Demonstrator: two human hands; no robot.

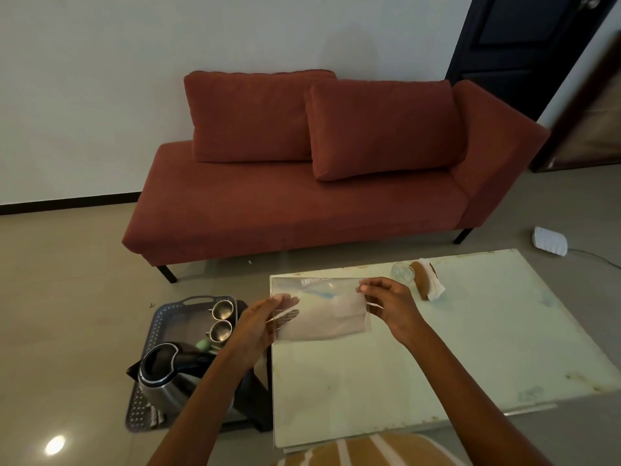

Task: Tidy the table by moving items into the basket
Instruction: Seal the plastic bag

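left grip (260,322), right grip (389,304) — pinching clear bag (322,319)

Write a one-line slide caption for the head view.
Left hand and right hand pinch a clear plastic bag over the table; the basket beside it holds a kettle and two metal cups.

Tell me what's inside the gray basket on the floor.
Inside the basket sit two steel cups, an electric kettle and a small pale green item. The kettle and the left arm cover much of its bottom.
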